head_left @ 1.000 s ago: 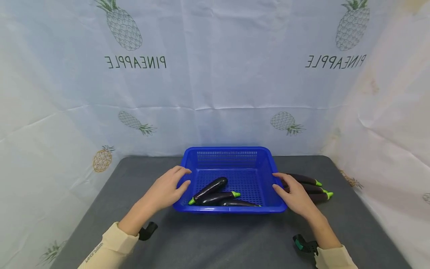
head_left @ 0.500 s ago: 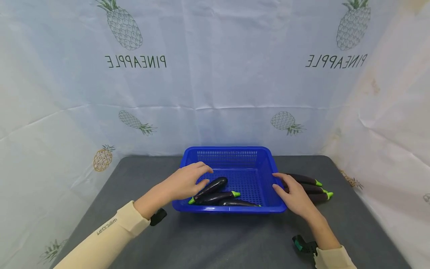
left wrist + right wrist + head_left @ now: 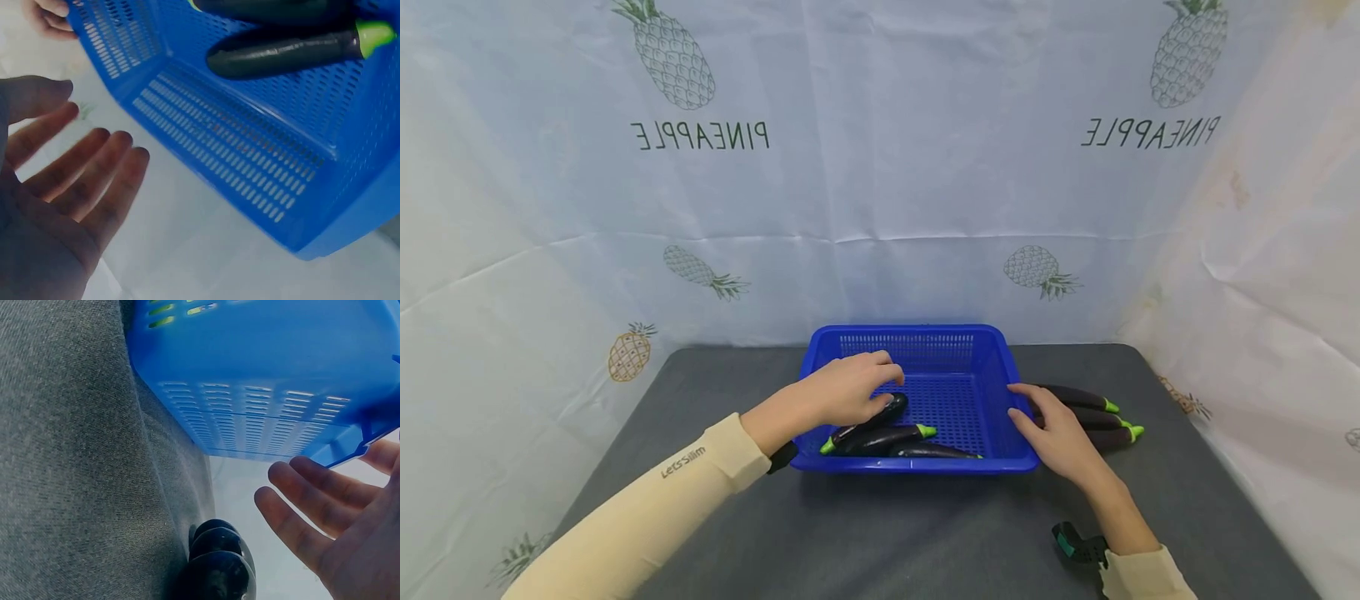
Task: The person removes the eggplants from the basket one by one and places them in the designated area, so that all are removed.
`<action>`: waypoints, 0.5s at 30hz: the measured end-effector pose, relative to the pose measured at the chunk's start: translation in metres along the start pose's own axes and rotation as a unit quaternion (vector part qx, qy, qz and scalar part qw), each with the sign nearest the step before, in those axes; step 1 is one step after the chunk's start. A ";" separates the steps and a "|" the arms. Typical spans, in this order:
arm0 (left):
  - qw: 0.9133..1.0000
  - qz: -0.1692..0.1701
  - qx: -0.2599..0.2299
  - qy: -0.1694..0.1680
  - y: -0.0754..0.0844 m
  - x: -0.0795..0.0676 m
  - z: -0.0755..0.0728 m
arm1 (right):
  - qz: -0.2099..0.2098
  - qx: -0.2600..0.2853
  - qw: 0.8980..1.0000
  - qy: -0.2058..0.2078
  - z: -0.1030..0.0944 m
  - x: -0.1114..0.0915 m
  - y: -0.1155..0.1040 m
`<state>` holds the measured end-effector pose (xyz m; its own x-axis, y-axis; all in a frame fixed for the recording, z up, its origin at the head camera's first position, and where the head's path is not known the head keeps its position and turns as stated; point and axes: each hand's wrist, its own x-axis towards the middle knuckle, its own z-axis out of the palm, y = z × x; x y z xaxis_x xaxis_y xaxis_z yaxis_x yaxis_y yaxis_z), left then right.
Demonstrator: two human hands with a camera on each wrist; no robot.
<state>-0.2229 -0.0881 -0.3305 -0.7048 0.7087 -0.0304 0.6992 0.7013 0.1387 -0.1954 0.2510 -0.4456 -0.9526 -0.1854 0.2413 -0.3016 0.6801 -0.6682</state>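
Observation:
My left hand (image 3: 859,387) is above the left part of the blue plastic basket (image 3: 917,467), with its fingers loosely bent and nothing between them. Under it lies a dark eggplant (image 3: 891,410), partly covered by the hand. Two more eggplants rest along the basket's near side, one with a bright green stem (image 3: 927,431). In the left wrist view, the fingers (image 3: 115,187) are spread apart and free of the eggplants. At the basket's right rim, my right hand (image 3: 1060,437) rests with relaxed fingers; in the right wrist view its fingers (image 3: 325,494) extend beside the outer wall.
Several eggplants (image 3: 1108,440) lie stacked on the dark grey tabletop (image 3: 880,533), just right of the basket and partly behind my right hand. A white pineapple-print curtain (image 3: 917,167) hangs behind the table and along both sides.
My left hand has moved right from the basket's left rim to over the eggplants inside. My right hand has stayed at the right rim, and the eggplants have not moved.

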 end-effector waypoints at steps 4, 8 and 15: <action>0.999 0.013 0.025 -0.047 -0.003 0.013 0.001 | 0.000 -0.002 1.000 0.001 -0.001 0.000 -0.001; 0.993 0.036 0.071 -0.082 -0.007 0.022 0.009 | 0.002 -0.004 1.000 0.002 -0.001 -0.001 0.000; 0.987 0.055 0.121 -0.096 -0.014 0.032 0.027 | -0.002 0.003 1.000 0.005 0.000 -0.002 0.000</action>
<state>-0.2522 -0.0727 -0.3598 -0.6037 0.7667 -0.2186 0.7946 0.6008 -0.0874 -0.1940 0.2514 -0.4460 -0.9507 -0.1819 0.2512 -0.3065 0.6744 -0.6717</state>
